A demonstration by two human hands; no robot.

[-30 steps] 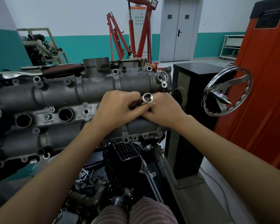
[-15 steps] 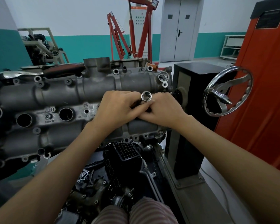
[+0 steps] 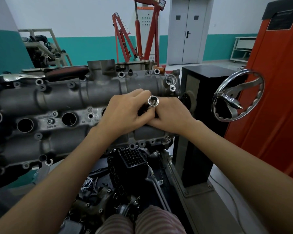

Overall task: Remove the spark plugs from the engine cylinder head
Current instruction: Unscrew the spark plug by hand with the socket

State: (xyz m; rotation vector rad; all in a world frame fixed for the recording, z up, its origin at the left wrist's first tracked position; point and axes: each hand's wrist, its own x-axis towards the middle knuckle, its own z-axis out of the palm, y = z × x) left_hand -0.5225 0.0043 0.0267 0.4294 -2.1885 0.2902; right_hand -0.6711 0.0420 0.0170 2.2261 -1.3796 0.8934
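Both hands meet on the right part of the big grey head (image 3: 57,98). The left hand (image 3: 125,112) has its fingers curled round a shiny socket (image 3: 153,101). The right hand (image 3: 171,114) touches the left hand and has its fingers bent in at the same spot, down by the low part of the socket. If the right fingers really pinch the socket, I cannot tell, because the left hand covers them. The socket sticks up out of the head between the two hands, and its open end points at the camera. No plug can be seen; the socket and the hands hide the hole under them.

Left of the hands, the head has two round open holes (image 3: 68,119) in a row, and a third hole peeks out just by the left hand. A tool with a dark red grip (image 3: 66,72) lies on the far top edge of the head. Right of the head stands a black stand (image 3: 201,98), and beside that a shiny wheel (image 3: 238,95) on an orange cabinet (image 3: 269,98). Far behind the head is a red crane (image 3: 139,31). Below the head, near the camera, are dark engine parts (image 3: 130,166) and striped trousers (image 3: 142,222).
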